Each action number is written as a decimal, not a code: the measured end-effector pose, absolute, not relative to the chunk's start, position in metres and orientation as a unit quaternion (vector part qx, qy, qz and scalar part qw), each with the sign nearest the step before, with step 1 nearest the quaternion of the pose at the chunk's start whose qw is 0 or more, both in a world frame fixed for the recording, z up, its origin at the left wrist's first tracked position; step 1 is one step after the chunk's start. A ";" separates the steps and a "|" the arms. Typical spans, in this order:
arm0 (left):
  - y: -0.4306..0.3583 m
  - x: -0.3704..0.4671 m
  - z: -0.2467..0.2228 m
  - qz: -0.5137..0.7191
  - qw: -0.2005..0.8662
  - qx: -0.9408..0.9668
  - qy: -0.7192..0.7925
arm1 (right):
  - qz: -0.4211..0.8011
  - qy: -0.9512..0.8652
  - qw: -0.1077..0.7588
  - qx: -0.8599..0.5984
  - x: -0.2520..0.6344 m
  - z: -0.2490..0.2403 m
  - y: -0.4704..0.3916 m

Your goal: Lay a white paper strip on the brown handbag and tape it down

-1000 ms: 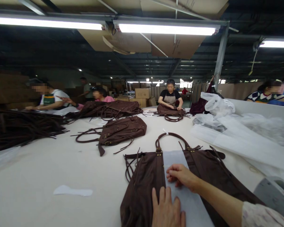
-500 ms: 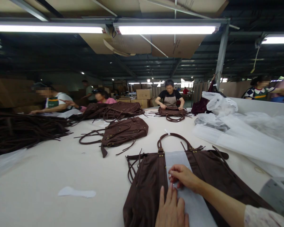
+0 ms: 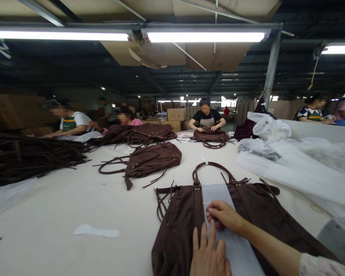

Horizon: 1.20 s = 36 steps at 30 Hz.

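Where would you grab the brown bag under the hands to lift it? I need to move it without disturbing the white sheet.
Probably by the arched handle at the far end of the brown bag, reaching from the far side. It loops free on the table, clear of the white sheet, which the left hand and right hand press on.

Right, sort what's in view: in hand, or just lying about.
In hand: left hand flat on white sheet; right hand pinching it; brown bag underneath.

Lying about: second bag, strap pile, paper scrap, plastic wrap.
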<state>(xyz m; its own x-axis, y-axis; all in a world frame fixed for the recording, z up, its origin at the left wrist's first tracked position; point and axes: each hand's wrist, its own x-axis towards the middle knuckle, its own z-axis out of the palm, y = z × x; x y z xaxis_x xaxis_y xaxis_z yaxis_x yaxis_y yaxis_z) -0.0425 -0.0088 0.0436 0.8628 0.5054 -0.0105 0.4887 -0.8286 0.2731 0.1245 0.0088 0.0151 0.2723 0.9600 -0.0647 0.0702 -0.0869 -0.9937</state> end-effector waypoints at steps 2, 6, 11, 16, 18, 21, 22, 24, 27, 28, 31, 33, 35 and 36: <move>-0.008 -0.042 0.041 0.033 0.144 0.956 0.255 | 0.422 -0.436 0.520 -0.602 0.125 0.014 0.008; -0.007 -0.043 0.040 0.031 0.158 0.951 0.264 | 0.393 -0.466 0.505 -0.611 0.126 0.014 0.008; -0.006 -0.043 0.043 0.030 0.159 0.950 0.266 | 0.278 -0.517 0.478 -0.653 0.128 0.018 0.013; -0.006 -0.043 0.043 0.018 0.166 0.950 0.265 | 0.138 -0.563 0.446 -0.683 0.133 0.017 0.020; -0.006 -0.043 0.043 0.014 0.169 0.949 0.265 | 0.114 -0.568 0.424 -0.696 0.135 0.013 0.024; -0.007 -0.043 0.044 0.019 0.171 0.948 0.267 | 0.088 -0.549 0.403 -0.727 0.138 0.008 0.030; -0.008 -0.043 0.045 0.019 0.172 0.947 0.270 | 0.081 -0.538 0.399 -0.738 0.139 0.006 0.033; -0.008 -0.044 0.046 0.019 0.172 0.946 0.275 | 0.073 -0.515 0.390 -0.760 0.140 0.004 0.040; -0.007 -0.045 0.045 0.027 0.170 0.947 0.270 | 0.067 -0.493 0.380 -0.780 0.143 0.004 0.049; -0.006 -0.045 0.044 0.029 0.171 0.948 0.265 | 0.068 -0.490 0.377 -0.783 0.145 0.005 0.052; -0.005 -0.046 0.043 0.020 0.175 0.947 0.269 | 0.101 -0.510 0.362 -0.773 0.152 0.009 0.052; -0.006 -0.047 0.044 0.021 0.176 0.947 0.268 | 0.151 -0.546 0.344 -0.749 0.158 0.013 0.046; -0.008 -0.048 0.046 0.038 0.174 0.948 0.264 | 0.192 -0.578 0.328 -0.722 0.161 0.015 0.037; -0.010 -0.048 0.047 0.047 0.173 0.949 0.261 | 0.201 -0.589 0.323 -0.713 0.162 0.016 0.033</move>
